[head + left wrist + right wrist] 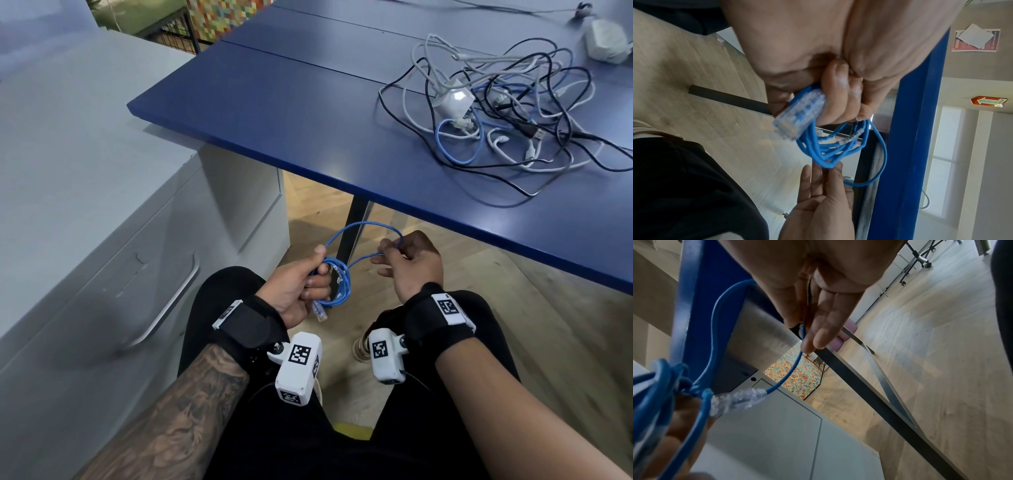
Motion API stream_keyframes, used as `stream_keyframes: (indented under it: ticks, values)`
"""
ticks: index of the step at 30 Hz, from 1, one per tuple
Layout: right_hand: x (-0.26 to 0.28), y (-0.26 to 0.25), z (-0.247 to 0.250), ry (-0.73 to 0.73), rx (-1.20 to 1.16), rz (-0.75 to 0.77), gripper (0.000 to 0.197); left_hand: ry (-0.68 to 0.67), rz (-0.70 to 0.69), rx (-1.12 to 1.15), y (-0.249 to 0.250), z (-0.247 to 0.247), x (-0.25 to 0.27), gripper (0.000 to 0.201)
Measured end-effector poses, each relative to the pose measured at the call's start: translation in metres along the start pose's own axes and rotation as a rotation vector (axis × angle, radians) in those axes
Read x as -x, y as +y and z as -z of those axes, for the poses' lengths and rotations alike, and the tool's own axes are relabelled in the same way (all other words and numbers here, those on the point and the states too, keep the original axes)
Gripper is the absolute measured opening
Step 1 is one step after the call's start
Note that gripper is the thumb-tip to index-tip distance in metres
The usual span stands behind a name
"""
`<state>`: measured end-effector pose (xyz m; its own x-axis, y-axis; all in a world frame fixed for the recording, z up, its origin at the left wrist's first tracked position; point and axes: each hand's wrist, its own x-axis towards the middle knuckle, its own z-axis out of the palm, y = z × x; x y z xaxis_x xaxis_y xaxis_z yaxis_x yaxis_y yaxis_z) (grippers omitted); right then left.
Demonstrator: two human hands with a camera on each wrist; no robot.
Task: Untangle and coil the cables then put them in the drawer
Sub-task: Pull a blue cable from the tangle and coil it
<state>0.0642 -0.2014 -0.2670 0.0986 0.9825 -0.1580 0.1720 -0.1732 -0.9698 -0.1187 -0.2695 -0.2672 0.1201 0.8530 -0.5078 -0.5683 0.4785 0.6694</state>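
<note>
The left hand [301, 287] grips the coiled blue ethernet cable [337, 284] while the right hand [409, 263] pinches its free loop — a loosened fist could let the coil spring apart.

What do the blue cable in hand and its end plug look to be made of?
Blue cable: a smooth, matte, rubbery plastic jacket, judging by how softly it bends into loops. Plug: clear hard plastic, glossy; the blue inside shows through it. Contacts too blurred to tell.

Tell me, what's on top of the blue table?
On the blue table lies a tangled pile of cables, black, white and blue, around a white charger. What the pile covers cannot be seen.
</note>
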Motion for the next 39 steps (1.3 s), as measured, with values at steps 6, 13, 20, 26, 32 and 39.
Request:
stream_keyframes:
  ticks: [6, 13, 20, 26, 32, 39]
  values:
    - [0.006, -0.002, -0.006, -0.087, -0.067, -0.035, 0.016, 0.018, -0.008, 0.019, 0.002, 0.000, 0.000, 0.038]
    - [0.019, -0.001, -0.016, -0.233, -0.210, -0.125, 0.015, 0.069, -0.010, 0.086, 0.003, 0.000, 0.002, 0.035]
    - [0.031, 0.002, -0.021, -0.419, -0.124, -0.127, 0.019, 0.078, -0.051, 0.044, 0.000, -0.002, 0.001, 0.035]
    - [0.036, 0.006, -0.022, -0.549, -0.138, -0.051, 0.067, 0.144, -0.147, -0.036, -0.001, -0.004, -0.002, 0.040]
    - [0.042, 0.012, -0.028, -0.527, 0.008, 0.054, 0.071, 0.169, -0.150, -0.064, -0.005, -0.007, -0.001, 0.038]
    - [0.031, -0.002, -0.026, -0.445, -0.064, -0.020, 0.020, 0.097, -0.147, -0.155, -0.001, -0.011, 0.001, 0.035]
